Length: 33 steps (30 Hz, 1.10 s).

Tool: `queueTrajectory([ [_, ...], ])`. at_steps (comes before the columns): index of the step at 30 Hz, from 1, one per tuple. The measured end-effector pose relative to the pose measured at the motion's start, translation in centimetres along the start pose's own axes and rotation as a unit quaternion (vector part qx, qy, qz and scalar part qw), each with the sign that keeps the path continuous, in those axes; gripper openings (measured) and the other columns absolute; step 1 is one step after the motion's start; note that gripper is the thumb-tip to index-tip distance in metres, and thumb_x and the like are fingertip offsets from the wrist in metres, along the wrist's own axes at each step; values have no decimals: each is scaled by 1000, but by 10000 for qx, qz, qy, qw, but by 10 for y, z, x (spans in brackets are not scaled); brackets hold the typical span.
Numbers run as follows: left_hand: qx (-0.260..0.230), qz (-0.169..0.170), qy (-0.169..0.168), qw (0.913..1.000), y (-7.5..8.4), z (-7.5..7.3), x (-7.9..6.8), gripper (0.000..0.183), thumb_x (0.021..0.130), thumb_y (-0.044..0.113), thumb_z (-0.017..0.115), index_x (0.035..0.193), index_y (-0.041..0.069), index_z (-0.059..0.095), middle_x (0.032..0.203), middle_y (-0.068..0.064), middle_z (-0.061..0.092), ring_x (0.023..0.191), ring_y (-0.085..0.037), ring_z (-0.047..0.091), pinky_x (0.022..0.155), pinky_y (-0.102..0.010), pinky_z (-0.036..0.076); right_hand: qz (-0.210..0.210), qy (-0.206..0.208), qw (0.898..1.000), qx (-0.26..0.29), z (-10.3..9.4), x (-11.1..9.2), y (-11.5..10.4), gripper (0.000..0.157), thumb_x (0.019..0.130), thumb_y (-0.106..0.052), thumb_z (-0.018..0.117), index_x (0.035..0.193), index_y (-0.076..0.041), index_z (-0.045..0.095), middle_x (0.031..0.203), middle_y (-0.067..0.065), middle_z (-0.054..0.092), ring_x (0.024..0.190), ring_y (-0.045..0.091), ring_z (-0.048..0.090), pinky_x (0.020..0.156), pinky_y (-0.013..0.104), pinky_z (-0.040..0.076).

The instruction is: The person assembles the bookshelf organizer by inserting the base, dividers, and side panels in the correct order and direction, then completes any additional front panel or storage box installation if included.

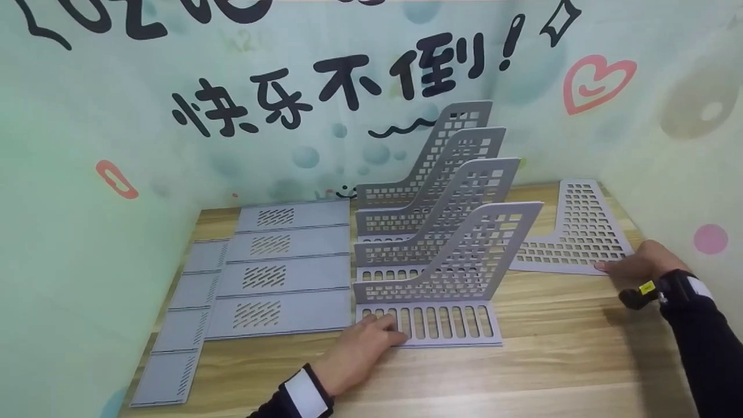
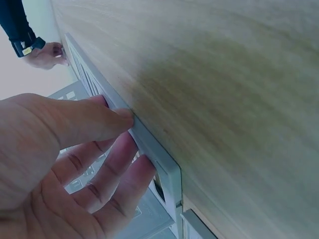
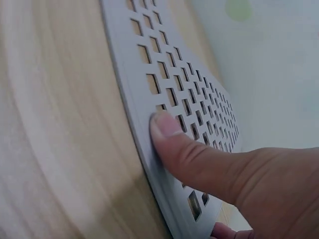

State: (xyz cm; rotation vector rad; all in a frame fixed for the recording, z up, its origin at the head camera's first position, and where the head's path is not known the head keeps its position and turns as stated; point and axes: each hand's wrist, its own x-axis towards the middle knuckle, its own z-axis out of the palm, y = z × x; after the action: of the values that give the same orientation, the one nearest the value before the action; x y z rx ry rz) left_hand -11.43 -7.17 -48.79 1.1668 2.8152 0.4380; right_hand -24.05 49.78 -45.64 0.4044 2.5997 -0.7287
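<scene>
My left hand (image 1: 361, 347) is at the front slotted grey base strip (image 1: 450, 345). Its thumb lies against the strip's front edge and its fingers bend over the slots, as the left wrist view shows. From the base strips rise several upright perforated side panels (image 1: 493, 255), one behind another. On the right, my right hand (image 1: 647, 261) pinches the near right corner of a loose L-shaped perforated panel (image 1: 580, 267) lying on the table. In the right wrist view the thumb (image 3: 174, 139) presses on its holed face, with the other fingers mostly hidden beyond the edge.
Left of the uprights lie several flat grey panels (image 1: 316, 307) joined in a row. Smaller plain panels (image 1: 168, 380) extend along the far left. The wood-grain table (image 1: 557, 371) meets a printed backdrop (image 1: 278, 157) at the back and sides.
</scene>
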Motion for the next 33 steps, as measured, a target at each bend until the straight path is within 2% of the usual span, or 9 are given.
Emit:
queueTrajectory([
  [6, -32, 15, 9, 10000, 0, 1, 0, 40, 89, 3, 71, 123, 25, 75, 112, 6, 61, 100, -16, 58, 85, -32, 53, -88, -309, 9995, 33, -4, 3, 6, 68, 75, -59, 84, 88, 6, 65, 80, 8, 57, 77, 28, 54, 69, 35, 42],
  [11, -152, -20, 44, 9999, -2, 2, -1, 41, 91, 3, 70, 125, 25, 74, 109, 6, 59, 97, -14, 55, 83, -29, 51, -1033, -226, 9879, 1138, -3, -1, 10, 58, 86, -34, 84, 116, 11, 62, 91, 3, 71, 83, 17, 64, 73, 26, 50],
  [14, -233, -39, 48, 9997, -4, 4, -2, 40, 92, 3, 68, 126, 25, 74, 109, 6, 57, 96, -13, 53, 83, -28, 50, -1844, -377, 9493, 2516, 0, -3, 15, 45, 94, -9, 74, 131, 10, 59, 104, 7, 75, 95, 15, 70, 81, 23, 55],
  [16, -213, -3, 69, 9997, -5, 5, -2, 39, 94, 5, 68, 127, 25, 74, 111, 5, 57, 97, -13, 51, 84, -28, 49, -2421, -745, 9045, 3432, 3, -5, 20, 41, 97, 7, 64, 137, 7, 58, 116, 11, 72, 104, 20, 70, 86, 28, 56],
  [19, -108, 69, 189, 9997, -7, 8, -4, 38, 94, 7, 67, 127, 26, 74, 117, 2, 58, 103, -16, 52, 89, -32, 49, -3079, -1240, 8444, 4205, 4, -8, 28, 47, 98, 18, 51, 140, 0, 58, 125, 17, 67, 110, 27, 68, 90, 34, 55],
  [20, -73, 84, 234, 9997, -7, 8, -4, 38, 95, 8, 67, 128, 27, 73, 121, 1, 58, 106, -17, 52, 92, -34, 49, -3231, -1379, 8286, 4359, 4, -9, 30, 50, 98, 20, 48, 142, -2, 56, 127, 18, 66, 111, 28, 67, 90, 35, 55],
  [22, -50, 88, 311, 9995, -9, 9, -6, 39, 95, 9, 67, 128, 28, 73, 130, -2, 57, 116, -21, 52, 99, -40, 48, -3443, -1479, 8135, 4447, 4, -13, 34, 55, 98, 21, 44, 147, -3, 51, 130, 18, 65, 112, 30, 66, 91, 37, 54],
  [29, -314, 70, 310, 9990, -20, 6, -14, 42, 95, 7, 68, 135, 19, 67, 148, -12, 49, 137, -31, 44, 112, -49, 37, -3534, -1037, 8345, 4098, -3, -32, 36, 57, 98, 21, 46, 151, 0, 44, 128, 10, 67, 112, 23, 67, 88, 33, 57],
  [33, -501, -116, 198, 9985, -27, 1, -21, 45, 93, 7, 70, 137, 13, 64, 152, -17, 43, 140, -37, 40, 113, -49, 35, -3424, -810, 8588, 3723, -7, -43, 31, 49, 98, 18, 50, 144, 1, 52, 120, 10, 71, 104, 24, 70, 81, 35, 60],
])
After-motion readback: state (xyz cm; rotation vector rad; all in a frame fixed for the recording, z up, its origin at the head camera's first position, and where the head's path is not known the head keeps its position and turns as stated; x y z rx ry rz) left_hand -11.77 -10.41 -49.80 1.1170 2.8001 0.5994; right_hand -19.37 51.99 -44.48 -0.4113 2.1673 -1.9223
